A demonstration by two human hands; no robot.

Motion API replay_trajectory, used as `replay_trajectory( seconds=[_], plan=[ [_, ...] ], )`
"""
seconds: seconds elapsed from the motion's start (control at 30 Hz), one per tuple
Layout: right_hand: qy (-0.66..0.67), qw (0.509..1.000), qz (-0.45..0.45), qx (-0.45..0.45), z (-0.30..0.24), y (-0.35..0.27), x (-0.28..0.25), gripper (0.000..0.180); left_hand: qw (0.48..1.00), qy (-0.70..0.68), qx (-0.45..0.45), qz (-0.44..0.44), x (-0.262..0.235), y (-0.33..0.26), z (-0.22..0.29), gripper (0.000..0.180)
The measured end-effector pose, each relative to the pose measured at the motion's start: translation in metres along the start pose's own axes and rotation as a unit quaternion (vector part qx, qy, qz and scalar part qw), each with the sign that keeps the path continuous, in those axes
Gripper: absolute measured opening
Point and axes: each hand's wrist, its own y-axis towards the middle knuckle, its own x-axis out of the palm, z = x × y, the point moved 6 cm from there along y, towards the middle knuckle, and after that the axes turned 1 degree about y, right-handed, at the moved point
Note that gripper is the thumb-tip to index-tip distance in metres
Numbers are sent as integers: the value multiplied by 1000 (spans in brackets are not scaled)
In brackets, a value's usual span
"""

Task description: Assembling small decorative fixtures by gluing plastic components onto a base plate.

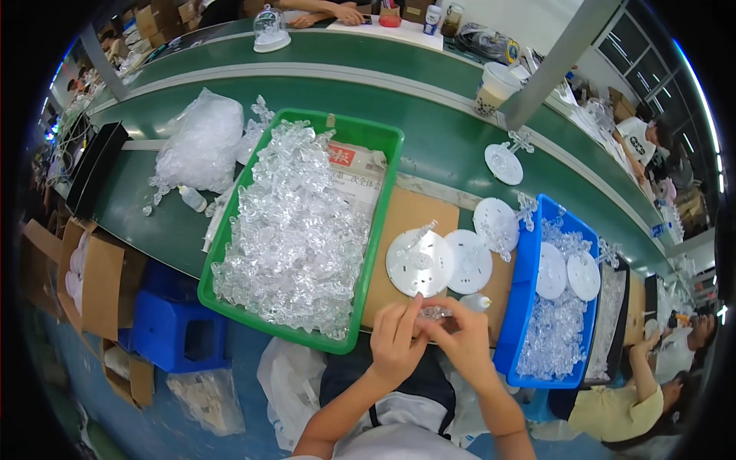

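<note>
Close to my body at the bench's near edge, a small clear plastic piece (436, 312) is pinched between my two hands. My left hand (396, 341) closes on it from the left, and my right hand (465, 341) grips its other side; the fingers partly cover it. Just beyond them a round white disc (410, 270) lies on a cardboard sheet (387, 213), with a clear piece (423, 234) on it. A second white disc (470, 263) touches it on the right. Beside my right fingers is a small white bottle (477, 302).
To the left, a green tray (287, 333) holds a heap of clear plastic pieces and newspaper. A blue bin (515, 314) with clear parts and discs stands right. A bag of clear parts (203, 142), a drink cup (494, 90) and a blue stool (165, 322) are around. Co-workers sit nearby.
</note>
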Motion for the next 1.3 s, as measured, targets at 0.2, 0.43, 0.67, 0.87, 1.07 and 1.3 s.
replay_trajectory(
  seconds=[0.2, 0.43, 0.67, 0.87, 1.07, 1.3],
  plan=[
    [268, 943, 198, 8, 71, -20, -3, 22, 991, -43, -49, -121, 40, -20, -38, 51],
    [263, 946, 187, 0, 93, -12, 24, 21, 951, 101, -8, -291, 54, -62, -56, 46],
    [-54, 992, 107, -41, 72, 15, 25, 34, 963, 113, -74, -234, 23, -79, -54, 40],
    [-112, 983, 104, -104, 60, 34, 51, 29, 960, 105, -72, -252, 25, -85, -59, 43],
    [-187, 968, 113, -127, 53, 35, 53, 24, 958, 111, -76, -253, 24, -89, -63, 44],
    [-260, 945, 101, -170, 50, 35, 59, 24, 962, 63, -99, -246, 26, -92, -65, 37]
  ],
)
